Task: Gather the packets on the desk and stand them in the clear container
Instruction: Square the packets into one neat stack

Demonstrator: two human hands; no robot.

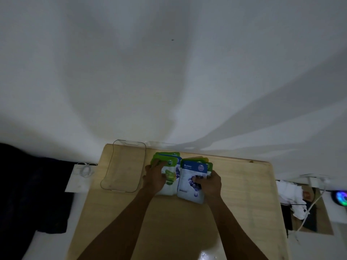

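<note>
Several flat packets lie in two overlapping piles at the middle of the wooden desk (234, 194). The left pile shows green-topped packets (170, 162); my left hand (155, 178) rests on it with fingers curled over the top packet's left edge. The right pile has a blue "Blueberry" packet (189, 175) on top, with green and yellow packets fanned behind it; my right hand (209, 183) grips that pile at its right edge, thumb on the blueberry packet. The clear container (124, 166) stands to the left of the piles, nothing visible inside it.
A white wall rises right behind the desk's far edge. Left of the desk lie a white paper with a coiled cable (82, 175) and dark fabric. On the right are white cloths (291, 196), cables and a glowing coloured light (340, 197).
</note>
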